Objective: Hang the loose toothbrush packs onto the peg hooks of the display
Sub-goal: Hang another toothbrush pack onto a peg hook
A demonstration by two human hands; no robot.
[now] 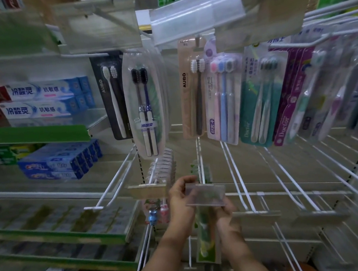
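The left hand (181, 195) curls round the clear plastic label plate (205, 194) fronting the white wire peg hook (199, 155). The right hand (224, 209) pinches the green transparent toothbrush pack (205, 238), which hangs between both hands.

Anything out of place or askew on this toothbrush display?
The clear label holder at the top sits tilted, not level. The green toothbrush pack is not hanging free; the left hand and right hand hold it by a hook.
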